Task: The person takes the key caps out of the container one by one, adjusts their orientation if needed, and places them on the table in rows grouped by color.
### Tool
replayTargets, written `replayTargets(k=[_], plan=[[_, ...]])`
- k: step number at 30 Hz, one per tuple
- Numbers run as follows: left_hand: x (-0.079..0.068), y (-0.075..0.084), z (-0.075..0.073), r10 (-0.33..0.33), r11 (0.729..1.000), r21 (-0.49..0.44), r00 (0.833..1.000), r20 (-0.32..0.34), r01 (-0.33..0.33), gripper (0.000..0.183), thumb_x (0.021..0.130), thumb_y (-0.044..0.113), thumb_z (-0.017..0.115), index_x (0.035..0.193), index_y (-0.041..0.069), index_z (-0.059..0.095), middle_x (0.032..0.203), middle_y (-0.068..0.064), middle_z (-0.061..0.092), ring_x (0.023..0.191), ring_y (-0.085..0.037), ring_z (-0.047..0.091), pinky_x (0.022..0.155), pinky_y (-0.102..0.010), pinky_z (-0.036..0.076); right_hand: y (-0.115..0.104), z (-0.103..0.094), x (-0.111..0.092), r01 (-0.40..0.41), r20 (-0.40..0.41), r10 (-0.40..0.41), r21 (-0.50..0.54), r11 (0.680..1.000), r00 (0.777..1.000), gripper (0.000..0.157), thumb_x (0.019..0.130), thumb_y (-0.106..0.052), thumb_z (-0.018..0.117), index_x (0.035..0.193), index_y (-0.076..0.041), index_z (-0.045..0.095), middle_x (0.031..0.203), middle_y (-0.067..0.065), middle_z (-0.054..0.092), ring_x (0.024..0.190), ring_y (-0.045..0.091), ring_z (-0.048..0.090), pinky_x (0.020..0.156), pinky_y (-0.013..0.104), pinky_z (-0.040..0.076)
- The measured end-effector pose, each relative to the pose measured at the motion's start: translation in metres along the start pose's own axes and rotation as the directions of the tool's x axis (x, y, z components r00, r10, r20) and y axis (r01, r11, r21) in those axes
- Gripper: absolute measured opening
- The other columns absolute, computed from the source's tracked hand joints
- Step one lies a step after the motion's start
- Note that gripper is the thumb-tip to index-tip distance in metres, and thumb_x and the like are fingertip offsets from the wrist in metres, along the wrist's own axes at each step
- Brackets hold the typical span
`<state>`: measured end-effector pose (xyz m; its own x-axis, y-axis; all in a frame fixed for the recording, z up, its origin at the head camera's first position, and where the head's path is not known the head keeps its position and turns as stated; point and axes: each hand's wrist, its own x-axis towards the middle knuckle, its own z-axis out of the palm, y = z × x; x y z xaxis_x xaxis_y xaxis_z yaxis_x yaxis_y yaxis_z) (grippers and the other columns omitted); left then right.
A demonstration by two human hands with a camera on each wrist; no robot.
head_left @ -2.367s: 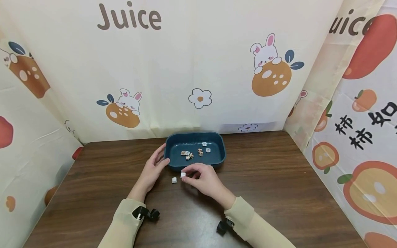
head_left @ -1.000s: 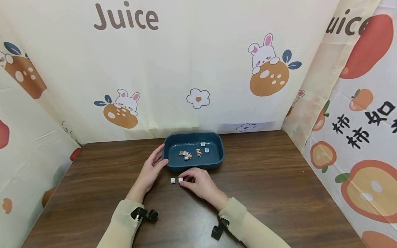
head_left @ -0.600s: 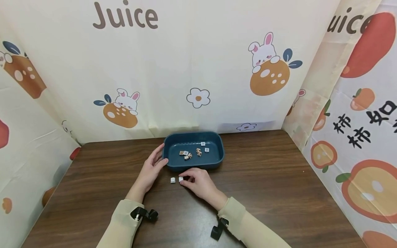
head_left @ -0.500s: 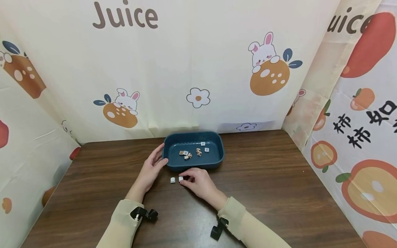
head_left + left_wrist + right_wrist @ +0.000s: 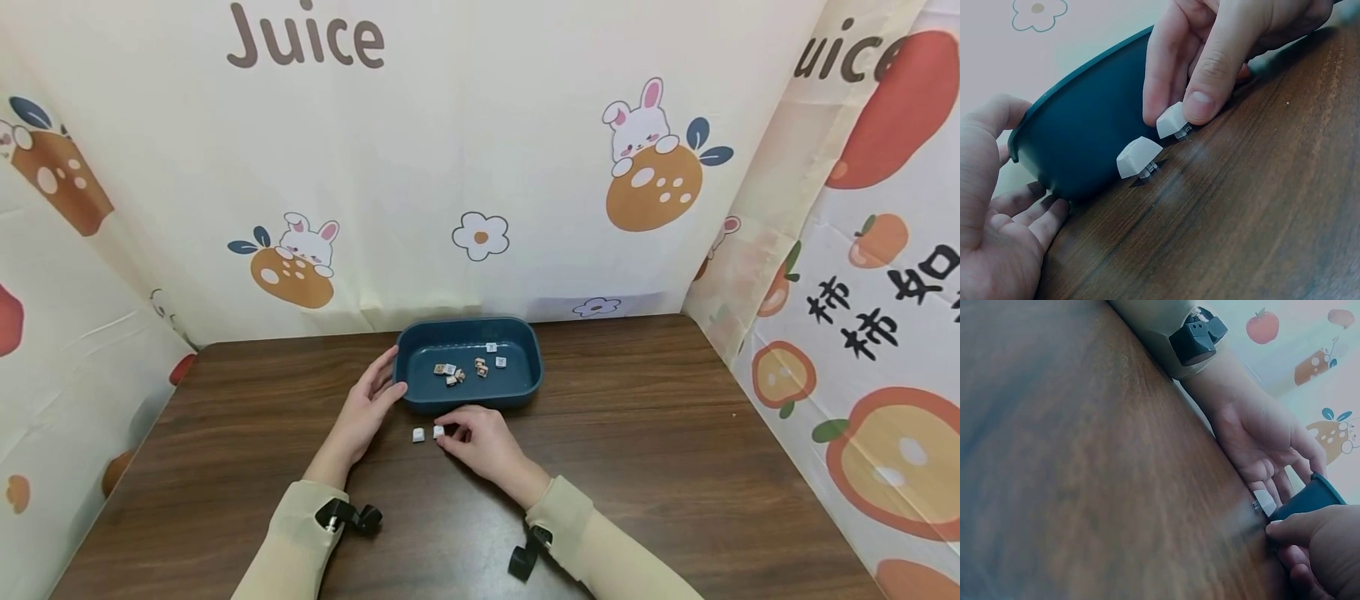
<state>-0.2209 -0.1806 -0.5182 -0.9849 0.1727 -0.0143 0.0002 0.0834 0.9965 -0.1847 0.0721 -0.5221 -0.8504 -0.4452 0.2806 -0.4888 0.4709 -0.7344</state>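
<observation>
In the head view, my right hand pinches a white keycap between thumb and fingers, low over the table. A second white keycap stands just left of it on the wood. The left wrist view shows both up close, the free keycap nearer and the pinched keycap behind, each with a small grey piece beneath. My left hand holds the left end of a dark blue tray, its thumb at the rim and its fingers along the side.
Inside the tray lie several small pieces, with white keycaps to the right and brownish pieces at the middle. The wooden table ends at a printed curtain behind the tray; another curtain hangs on the right.
My right hand has brought its keycap down and toward me, from the tray's near side to a spot beside the other keycap. The left hand has stayed on the tray.
</observation>
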Motion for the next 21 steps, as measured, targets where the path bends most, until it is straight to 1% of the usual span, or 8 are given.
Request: replayTargets(k=[4, 11, 13, 16, 18, 19, 21], plan=[[0.0000, 0.0005, -0.0002, 0.000, 1.000, 0.006, 1.000, 0.002, 0.000, 0.064, 0.114, 0.021, 0.062, 0.172, 0.031, 0.036, 0.173, -0.010, 0.041, 0.158, -0.031, 0.042, 0.115, -0.024, 0.044, -0.0009, -0.0004, -0.0002, 0.003, -0.003, -0.003, -0.008, 1.000, 1.000, 0.019, 0.095, -0.011, 0.087, 0.114, -0.011, 0.084, 0.107, 0.001, 0.079, 0.079, 0.002, 0.068, 0.073, 0.023, 0.058], [-0.0007, 0.0007, -0.0003, 0.001, 1.000, 0.013, 1.000, -0.001, -0.001, 0.064, 0.114, 0.021, 0.062, 0.172, 0.031, 0.036, 0.173, -0.011, 0.041, 0.157, -0.031, 0.043, 0.115, -0.024, 0.044, -0.0005, 0.0002, -0.0004, 0.001, 0.003, -0.001, -0.002, 1.000, 1.000, 0.019, 0.096, -0.011, 0.086, 0.115, -0.011, 0.084, 0.108, 0.001, 0.079, 0.079, 0.002, 0.068, 0.073, 0.023, 0.058], [-0.0007, 0.0007, -0.0002, 0.001, 1.000, 0.014, 1.000, -0.001, -0.001, 0.064, 0.114, 0.021, 0.062, 0.172, 0.032, 0.036, 0.173, -0.010, 0.041, 0.157, -0.031, 0.042, 0.117, -0.028, 0.043, -0.0005, 0.0002, -0.0004, 0.000, 0.002, 0.000, -0.003, 1.000, 1.000, 0.019, 0.095, -0.011, 0.087, 0.114, -0.011, 0.084, 0.107, 0.001, 0.079, 0.079, 0.002, 0.067, 0.073, 0.023, 0.058], [-0.0007, 0.0009, 0.0000, 0.000, 1.000, 0.015, 1.000, -0.002, 0.000, 0.064, 0.114, 0.021, 0.062, 0.172, 0.032, 0.036, 0.173, -0.010, 0.041, 0.157, -0.031, 0.043, 0.121, -0.036, 0.041, -0.0008, 0.0000, -0.0006, 0.002, 0.000, -0.002, -0.003, 1.000, 1.000, 0.019, 0.095, -0.010, 0.087, 0.114, -0.011, 0.084, 0.106, 0.001, 0.079, 0.079, 0.002, 0.067, 0.072, 0.023, 0.058], [-0.0007, 0.0010, 0.0001, -0.001, 1.000, 0.016, 1.000, -0.002, 0.001, 0.064, 0.114, 0.021, 0.061, 0.172, 0.032, 0.036, 0.173, -0.010, 0.041, 0.157, -0.031, 0.043, 0.122, -0.039, 0.040, -0.0008, -0.0001, -0.0006, 0.005, -0.002, -0.005, -0.006, 1.000, 1.000, 0.019, 0.095, -0.010, 0.087, 0.114, -0.011, 0.084, 0.106, 0.001, 0.079, 0.079, 0.002, 0.067, 0.072, 0.023, 0.058], [-0.0006, 0.0011, 0.0001, -0.001, 1.000, 0.015, 1.000, -0.002, 0.001, 0.064, 0.114, 0.020, 0.061, 0.172, 0.032, 0.036, 0.173, -0.011, 0.041, 0.157, -0.031, 0.043, 0.122, -0.039, 0.040, -0.0008, -0.0001, -0.0006, 0.006, -0.002, -0.006, -0.005, 1.000, 1.000, 0.019, 0.095, -0.010, 0.087, 0.114, -0.011, 0.084, 0.106, 0.001, 0.079, 0.079, 0.002, 0.067, 0.072, 0.023, 0.058], [-0.0006, 0.0014, 0.0001, 0.000, 1.000, 0.012, 1.000, -0.001, 0.000, 0.064, 0.114, 0.020, 0.061, 0.172, 0.031, 0.036, 0.173, -0.011, 0.041, 0.157, -0.031, 0.042, 0.120, -0.034, 0.042, -0.0009, -0.0002, -0.0004, 0.011, -0.004, -0.011, -0.005, 1.000, 1.000, 0.019, 0.095, -0.010, 0.087, 0.114, -0.011, 0.084, 0.106, 0.001, 0.079, 0.078, 0.002, 0.067, 0.072, 0.023, 0.058]])
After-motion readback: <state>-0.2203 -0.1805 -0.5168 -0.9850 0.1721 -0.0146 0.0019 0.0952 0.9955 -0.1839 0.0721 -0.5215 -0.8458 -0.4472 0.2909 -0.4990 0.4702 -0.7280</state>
